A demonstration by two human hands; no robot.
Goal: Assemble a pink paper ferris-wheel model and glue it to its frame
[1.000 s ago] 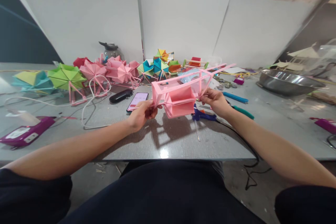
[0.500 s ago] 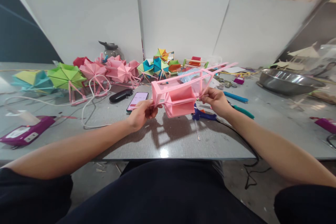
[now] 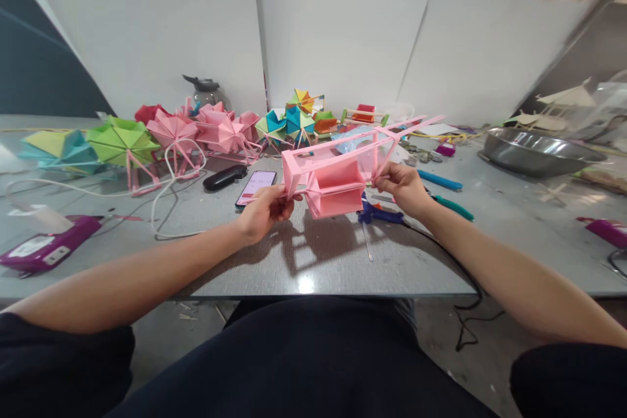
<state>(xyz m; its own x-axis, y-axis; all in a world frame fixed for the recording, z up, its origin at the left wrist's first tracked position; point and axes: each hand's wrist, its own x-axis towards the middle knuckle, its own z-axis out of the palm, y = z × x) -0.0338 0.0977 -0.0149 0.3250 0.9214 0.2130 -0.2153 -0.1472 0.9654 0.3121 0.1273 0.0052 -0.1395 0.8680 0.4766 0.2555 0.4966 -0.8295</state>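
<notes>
A pink paddle-wheel model (image 3: pixel 337 188), with folded paddles set in a frame of thin strips, is held up over the table between my two hands. My left hand (image 3: pixel 267 212) pinches the frame at its left end, by the axle. At the right end, the fingers of my right hand (image 3: pixel 402 187) close on the frame near the axle's other tip. Below and behind the model lies a blue glue gun (image 3: pixel 382 214), partly hidden. A phone (image 3: pixel 255 188) with a lit screen rests beyond my left hand.
Finished paper wheels in pink (image 3: pixel 223 130) and green (image 3: pixel 122 144) line the back left. A metal basin (image 3: pixel 541 151) stands at the right. Blue-handled (image 3: pixel 441 181) and green-handled (image 3: pixel 453 208) tools lie beyond my right forearm. A purple power strip (image 3: pixel 53 248) sits at the left, its white cable trailing across.
Almost nothing differs. Both hands keep their hold on the pink model, and the whole view has shifted very slightly.
</notes>
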